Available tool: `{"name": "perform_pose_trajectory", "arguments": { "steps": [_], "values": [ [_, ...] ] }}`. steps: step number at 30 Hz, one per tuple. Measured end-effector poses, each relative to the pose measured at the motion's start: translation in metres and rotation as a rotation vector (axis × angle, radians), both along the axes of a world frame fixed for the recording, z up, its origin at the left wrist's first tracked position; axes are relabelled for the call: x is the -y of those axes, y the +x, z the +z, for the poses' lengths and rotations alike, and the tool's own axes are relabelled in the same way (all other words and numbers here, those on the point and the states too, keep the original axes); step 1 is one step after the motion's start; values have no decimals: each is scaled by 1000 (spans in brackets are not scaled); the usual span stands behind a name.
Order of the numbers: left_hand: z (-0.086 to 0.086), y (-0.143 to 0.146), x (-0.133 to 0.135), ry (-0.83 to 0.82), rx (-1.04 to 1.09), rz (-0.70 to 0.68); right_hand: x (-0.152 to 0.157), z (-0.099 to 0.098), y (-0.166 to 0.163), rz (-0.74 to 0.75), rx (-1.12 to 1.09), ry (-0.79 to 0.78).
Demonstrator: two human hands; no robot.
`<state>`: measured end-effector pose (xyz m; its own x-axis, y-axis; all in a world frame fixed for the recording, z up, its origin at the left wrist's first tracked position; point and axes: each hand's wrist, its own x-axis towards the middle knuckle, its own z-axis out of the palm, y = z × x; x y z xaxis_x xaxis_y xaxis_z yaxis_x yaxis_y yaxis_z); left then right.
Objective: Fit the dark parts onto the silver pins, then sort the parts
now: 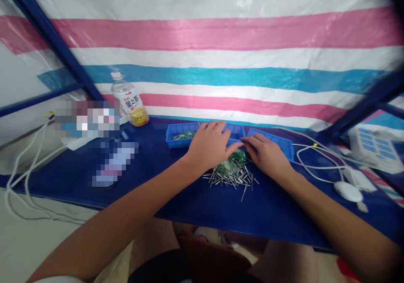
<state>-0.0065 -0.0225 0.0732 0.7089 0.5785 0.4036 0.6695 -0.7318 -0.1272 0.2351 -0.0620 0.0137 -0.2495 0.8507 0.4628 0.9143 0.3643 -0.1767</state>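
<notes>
Head view, looking down on the blue table (pixel 176 199).

- Left hand (pixel 210 146): centre of frame, palm down. Fingers stretched out and loosely spread, tips reaching over the rim of the middle blue tray (pixel 236 128). Thumb points toward the right of the frame, clear of the fingers. Nothing seen held in it.
- Right hand (pixel 268 157): just right of centre, back of hand up, fingers bent forward and close together. Its fingertips meet the left thumb tip above the heap. Cannot tell whether a piece is pinched there, as the fingertips hide the spot.
- Green pieces (pixel 236 160): small heap directly between the two hands, just below the point where thumb and fingertips meet, partly covered by both hands.
- Metal pins (pixel 232 177): loose scattered pile on the table, touching the lower edge of the green heap, lying below both hands in the frame. A few stray pins trail toward the lower right of the pile.
- Left blue tray (pixel 176 136): upper left of the left hand, with some green pieces inside.
- Right blue tray (pixel 280 143): behind the right hand.
- Bottle (pixel 130 100): upright, upper left, well apart from the hands.
- White mouse (pixel 348 190): right side, with its white cable (pixel 311 165) looped beside it.
</notes>
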Motion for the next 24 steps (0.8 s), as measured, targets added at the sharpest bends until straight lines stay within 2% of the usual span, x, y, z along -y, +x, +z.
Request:
{"name": "perform_pose_trajectory", "arguments": {
  "steps": [3, 5, 8, 18, 21, 24],
  "values": [
    [-3, -7, -21, -36, -26, 139, 0, -1, 0, 4, 9, 2],
    [-5, -15, -35, -156, -87, 193, 0, 0, 0, 5, 11, -1],
    [-5, -28, -51, -294, -151, 118, 0, 0, 0, -2, 11, -5],
    [-3, -35, -59, -178, 4, 67, 0, -1, 1, -10, 13, -9],
    [-5, -33, -62, -192, 70, 9, 0, 0, 1, -9, 14, -5],
    [-6, -26, -66, -172, 36, -45, 0, 1, 0, -6, 19, 0]
  ]
}}
